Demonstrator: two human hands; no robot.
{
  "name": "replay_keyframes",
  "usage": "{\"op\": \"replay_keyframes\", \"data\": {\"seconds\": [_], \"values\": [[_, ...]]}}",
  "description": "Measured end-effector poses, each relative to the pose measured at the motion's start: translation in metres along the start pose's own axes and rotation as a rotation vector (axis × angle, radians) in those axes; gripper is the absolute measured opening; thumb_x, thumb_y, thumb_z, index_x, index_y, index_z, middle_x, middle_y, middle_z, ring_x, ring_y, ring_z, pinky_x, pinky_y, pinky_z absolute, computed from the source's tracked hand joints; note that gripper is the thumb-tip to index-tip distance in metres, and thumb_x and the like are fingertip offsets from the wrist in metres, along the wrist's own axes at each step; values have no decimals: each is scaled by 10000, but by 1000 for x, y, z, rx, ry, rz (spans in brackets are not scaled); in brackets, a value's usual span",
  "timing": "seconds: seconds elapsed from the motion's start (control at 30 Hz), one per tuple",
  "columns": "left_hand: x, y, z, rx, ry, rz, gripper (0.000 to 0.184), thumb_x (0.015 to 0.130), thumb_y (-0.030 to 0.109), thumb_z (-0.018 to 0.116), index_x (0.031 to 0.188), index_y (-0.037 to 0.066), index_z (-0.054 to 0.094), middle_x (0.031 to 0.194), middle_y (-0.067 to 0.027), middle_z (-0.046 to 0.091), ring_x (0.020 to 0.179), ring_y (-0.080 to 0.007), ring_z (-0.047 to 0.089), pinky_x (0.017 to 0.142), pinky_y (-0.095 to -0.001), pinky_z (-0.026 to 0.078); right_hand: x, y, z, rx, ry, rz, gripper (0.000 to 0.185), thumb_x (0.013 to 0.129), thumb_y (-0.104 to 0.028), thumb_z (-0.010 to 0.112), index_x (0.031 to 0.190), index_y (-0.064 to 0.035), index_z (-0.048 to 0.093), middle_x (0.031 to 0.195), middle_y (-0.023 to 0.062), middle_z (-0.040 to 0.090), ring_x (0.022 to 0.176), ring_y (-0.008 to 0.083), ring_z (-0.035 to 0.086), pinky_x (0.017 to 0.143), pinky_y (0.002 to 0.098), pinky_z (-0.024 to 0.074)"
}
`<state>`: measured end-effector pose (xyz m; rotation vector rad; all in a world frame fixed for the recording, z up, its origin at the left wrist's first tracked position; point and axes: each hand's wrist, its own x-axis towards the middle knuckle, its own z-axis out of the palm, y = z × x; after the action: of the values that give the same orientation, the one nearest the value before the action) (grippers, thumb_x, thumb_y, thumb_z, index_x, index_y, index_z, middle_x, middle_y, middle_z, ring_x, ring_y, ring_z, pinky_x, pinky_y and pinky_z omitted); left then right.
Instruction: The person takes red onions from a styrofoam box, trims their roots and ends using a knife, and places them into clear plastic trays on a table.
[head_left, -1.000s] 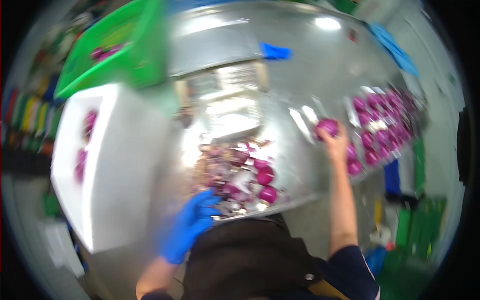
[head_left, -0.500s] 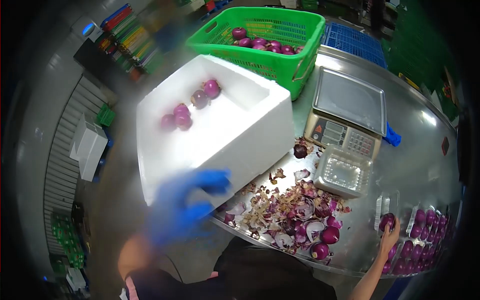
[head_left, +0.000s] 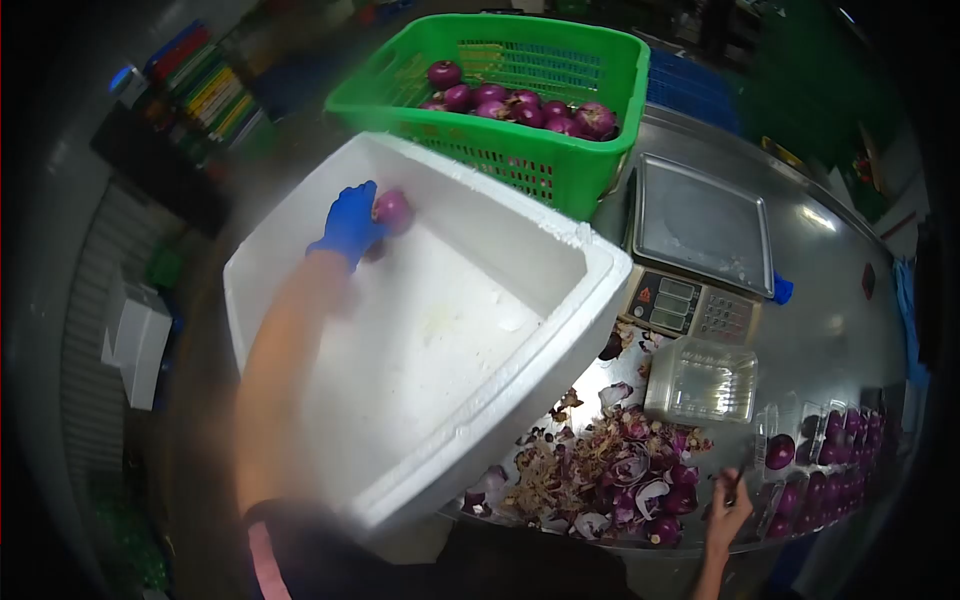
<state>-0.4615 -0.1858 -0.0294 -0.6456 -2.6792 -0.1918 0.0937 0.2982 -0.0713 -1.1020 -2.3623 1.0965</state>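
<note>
My left hand (head_left: 348, 225), in a blue glove, reaches deep into a white foam box (head_left: 470, 420). Its fingers and thumb close around a red onion (head_left: 393, 212); another onion shows partly beneath the hand. Bare, my right hand (head_left: 730, 508) is over the metal table, right of a heap of onion skins (head_left: 590, 465). Its fingers are pinched around something small and dark that I cannot make out. Beyond it, a red onion (head_left: 780, 452) sits in a clear plastic tray, next to several filled onion trays (head_left: 835, 485).
A green crate (head_left: 480, 135) of red onions stands behind the foam box. On the table are a weighing scale (head_left: 700, 225) and a stack of clear plastic trays (head_left: 702, 382). Peeled-looking onions (head_left: 664, 530) lie by the skins at the near edge.
My left hand has gone from the box's near edge to the onions inside. My right hand has let go of an onion in the clear tray and moved left. The view has shifted.
</note>
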Motion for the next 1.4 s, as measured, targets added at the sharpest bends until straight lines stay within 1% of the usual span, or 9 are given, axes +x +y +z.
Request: {"op": "replay_keyframes", "data": {"seconds": [0.1,0.37,0.47,0.77,0.97,1.07,1.13,1.33,1.4], "values": [[23,3,36,17,-39,-33,308,785,305,667,953,53,612,972,-190,611,846,-401,582,765,-512,498,-33,-32,22,23,-103,31,126,893,-15,621,1005,32,654,876,38,667,818,102,586,769,266,476],[30,-14,128,529,31,-7,480,903,259,535,1228,-92,573,1082,-184,592,978,-318,579,834,-444,482,-57,-70,76,68,-323,199,102,868,-13,651,951,45,666,730,11,634,699,80,564,668,263,480],[28,-5,111,523,-167,3,640,857,293,597,1309,-144,482,1129,-203,564,1043,-339,572,861,-452,482,-54,-82,89,29,-377,72,110,865,-36,668,948,36,684,746,51,673,698,68,589,661,242,482],[-10,46,34,-243,-15,-295,1048,558,360,910,1429,53,415,1297,-189,532,1164,-337,561,983,-433,490,-38,-76,87,63,-469,-61,206,839,-80,726,1023,5,694,800,166,718,702,240,726,650,318,544],[-44,120,-89,-882,-28,-354,674,755,166,820,1346,69,510,1301,-79,582,1159,-194,590,964,-318,516,-28,-75,83,144,-510,-235,237,827,-110,768,1012,11,683,856,174,712,758,267,721,660,329,538],[-64,172,-170,-916,90,-126,547,794,84,762,1299,60,554,1250,-67,618,1129,-164,601,966,-302,512,-15,-80,76,149,-508,-340,240,825,-193,784,934,-10,673,779,139,678,677,287,682,605,335,513],[-77,211,-222,-985,0,-34,525,809,51,721,1304,40,546,1252,-80,614,1084,-164,624,948,-314,525,-5,-95,65,214,-523,-438,288,842,-279,767,927,-23,668,774,130,673,678,294,679,607,338,514],[-151,314,-271,-1365,-415,-398,329,930,71,606,1240,-11,533,1120,-92,624,1018,-174,620,897,-315,532,3,-132,40,298,-507,-879,439,855,-526,670,933,-94,653,752,52,576,614,214,611,511,340,429],[-181,320,-259,-1500,-662,-494,612,814,219,703,1322,-23,464,1222,-131,582,1119,-213,582,975,-353,481,-6,-141,35,275,-541,-997,453,855,-564,640,908,-115,624,762,35,539,622,192,601,503,342,420]]}}
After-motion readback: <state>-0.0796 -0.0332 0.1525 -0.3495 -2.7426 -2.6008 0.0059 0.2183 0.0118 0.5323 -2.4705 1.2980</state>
